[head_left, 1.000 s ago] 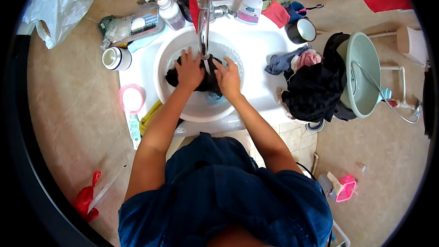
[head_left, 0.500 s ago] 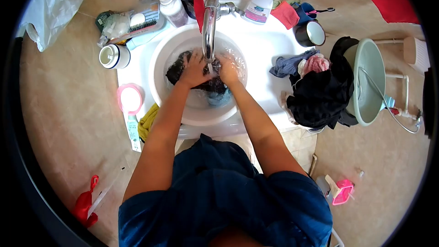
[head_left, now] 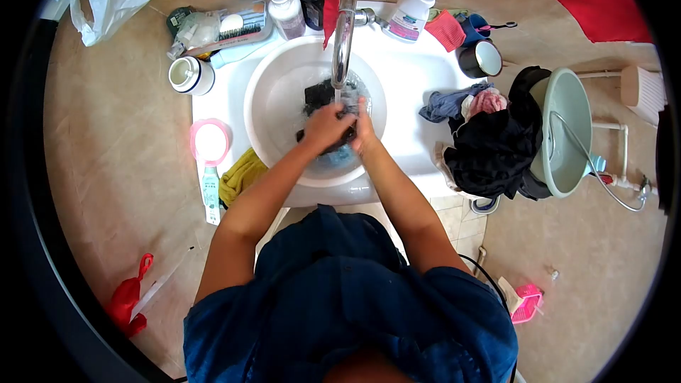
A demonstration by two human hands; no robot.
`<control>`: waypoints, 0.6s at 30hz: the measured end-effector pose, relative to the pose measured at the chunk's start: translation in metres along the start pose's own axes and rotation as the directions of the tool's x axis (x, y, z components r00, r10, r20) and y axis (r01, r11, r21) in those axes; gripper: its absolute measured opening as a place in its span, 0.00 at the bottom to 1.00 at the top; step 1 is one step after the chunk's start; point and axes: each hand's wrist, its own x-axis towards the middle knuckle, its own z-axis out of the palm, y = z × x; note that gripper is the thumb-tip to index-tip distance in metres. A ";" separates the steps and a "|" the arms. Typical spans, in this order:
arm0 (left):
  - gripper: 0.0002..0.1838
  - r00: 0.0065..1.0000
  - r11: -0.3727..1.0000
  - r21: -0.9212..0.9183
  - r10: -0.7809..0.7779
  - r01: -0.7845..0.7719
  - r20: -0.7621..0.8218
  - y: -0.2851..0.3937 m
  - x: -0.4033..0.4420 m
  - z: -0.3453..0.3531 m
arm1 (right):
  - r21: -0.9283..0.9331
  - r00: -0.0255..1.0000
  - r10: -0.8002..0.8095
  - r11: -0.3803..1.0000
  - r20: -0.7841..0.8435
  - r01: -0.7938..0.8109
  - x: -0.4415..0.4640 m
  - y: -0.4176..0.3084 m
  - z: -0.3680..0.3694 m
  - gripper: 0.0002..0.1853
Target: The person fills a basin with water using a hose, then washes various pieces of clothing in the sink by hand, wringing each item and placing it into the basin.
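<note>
A white basin (head_left: 266,110) holds water and wet black cloth (head_left: 319,93) with a bluish cloth (head_left: 333,158) low in it. Water runs from the chrome faucet (head_left: 343,35) onto the cloth. My left hand (head_left: 328,126), over the middle of the basin, has its fingers closed on part of the black cloth. Just to its right, beneath the spout, my right hand (head_left: 364,128) is upright with its fingers extended beside the cloth. Splashing water partly hides where the right hand meets the cloth.
Black clothes (head_left: 489,149) hang from a green basin (head_left: 571,131) on the right. Along the back stand a pump bottle (head_left: 286,13), a white bottle (head_left: 411,14) and a dark mug (head_left: 481,59). Left are a jar (head_left: 191,75), a pink-rimmed brush (head_left: 210,143) and yellow cloth (head_left: 242,176).
Both hands have come closer together. My left hand has moved right and closed on the cloth, whose upper part now lies bunched beyond it. The view has shifted slightly.
</note>
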 end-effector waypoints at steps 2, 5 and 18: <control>0.21 0.990 0.989 0.041 0.144 -0.144 0.013 0.029 -0.021 0.011 | 0.118 0.975 0.033 0.991 0.220 -0.060 0.010 -0.007 -0.014 0.38; 0.28 0.977 0.976 0.064 0.207 -0.210 0.052 0.068 -0.040 0.015 | 0.279 0.920 -0.054 0.958 0.389 -0.061 0.005 -0.007 -0.015 0.35; 0.16 0.880 0.796 0.596 0.201 0.110 -0.431 -0.035 0.048 -0.040 | -0.975 0.895 -0.420 0.090 0.149 0.204 -0.063 -0.026 0.034 0.17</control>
